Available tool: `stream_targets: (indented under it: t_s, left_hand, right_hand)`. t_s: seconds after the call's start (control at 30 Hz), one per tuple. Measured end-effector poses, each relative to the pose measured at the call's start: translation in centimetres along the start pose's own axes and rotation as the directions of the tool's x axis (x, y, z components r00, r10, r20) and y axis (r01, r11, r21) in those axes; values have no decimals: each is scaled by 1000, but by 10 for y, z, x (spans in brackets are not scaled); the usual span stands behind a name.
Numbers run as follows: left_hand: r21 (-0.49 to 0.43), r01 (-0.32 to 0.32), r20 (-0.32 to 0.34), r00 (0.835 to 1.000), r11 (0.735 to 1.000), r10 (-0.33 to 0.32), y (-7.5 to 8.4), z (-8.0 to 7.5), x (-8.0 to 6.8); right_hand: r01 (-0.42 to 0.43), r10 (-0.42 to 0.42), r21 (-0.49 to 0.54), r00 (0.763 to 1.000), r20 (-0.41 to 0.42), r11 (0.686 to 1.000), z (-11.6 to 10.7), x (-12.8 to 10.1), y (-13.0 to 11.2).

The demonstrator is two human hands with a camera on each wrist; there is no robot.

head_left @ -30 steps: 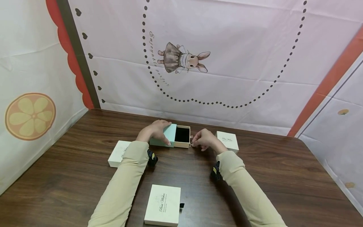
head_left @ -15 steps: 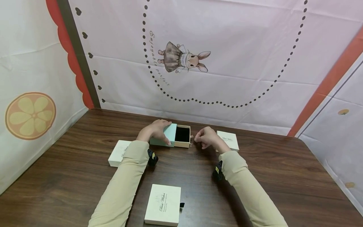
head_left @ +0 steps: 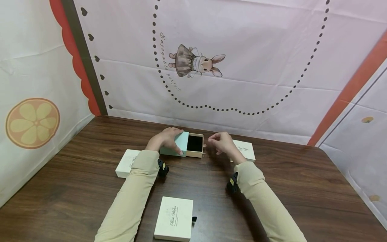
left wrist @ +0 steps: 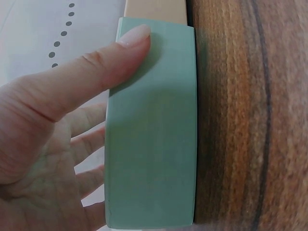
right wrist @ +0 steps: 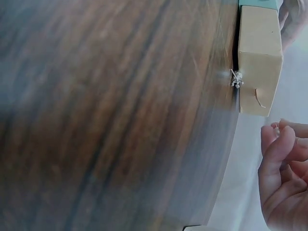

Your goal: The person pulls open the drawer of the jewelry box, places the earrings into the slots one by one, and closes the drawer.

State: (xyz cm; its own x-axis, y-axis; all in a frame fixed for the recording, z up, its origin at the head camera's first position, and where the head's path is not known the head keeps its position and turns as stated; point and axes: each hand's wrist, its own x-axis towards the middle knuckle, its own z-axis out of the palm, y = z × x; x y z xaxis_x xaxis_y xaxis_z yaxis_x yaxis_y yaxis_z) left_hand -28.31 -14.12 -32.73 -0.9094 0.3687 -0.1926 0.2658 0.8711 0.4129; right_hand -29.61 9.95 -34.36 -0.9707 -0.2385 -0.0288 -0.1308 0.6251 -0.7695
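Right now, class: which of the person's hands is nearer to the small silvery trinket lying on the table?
The right hand: it hovers just right of the trinket. The left hand grips the green box sleeve, farther left.

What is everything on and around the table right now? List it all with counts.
Mint-green cardboard sleeve box: 1, mint green, table centre, under left hand.
Beige pull-out drawer with black lining: 1, slid out rightward.
Small silvery item: 1, on the table by the drawer front; too small to identify.
Cream square gift boxes: 3, left, right, near.
Dark wooden table: 1.
Left hand: holds sleeve.
Right hand: beside drawer, grip apparently empty.
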Motion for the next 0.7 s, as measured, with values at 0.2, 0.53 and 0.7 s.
stream_targets:
  t_s: [0.2, 0.53, 0.7]
  left_hand:
    - [2, -1, -1, 1000, 1000, 1, 1, -1, -1]
    - [-3, 5, 12, 1000, 1000, -5, 1, -1, -1]
    - [-1, 6, 4, 1000, 1000, -6, 1, -1, -2]
  right_hand:
    - [22, -22, 11, 1000, -6, 1000, 1, 0, -2]
    - [51, -51, 0, 997, -52, 999, 5, 1, -5]
    - [45, -45, 0, 998, -39, 999, 6, 2, -8]
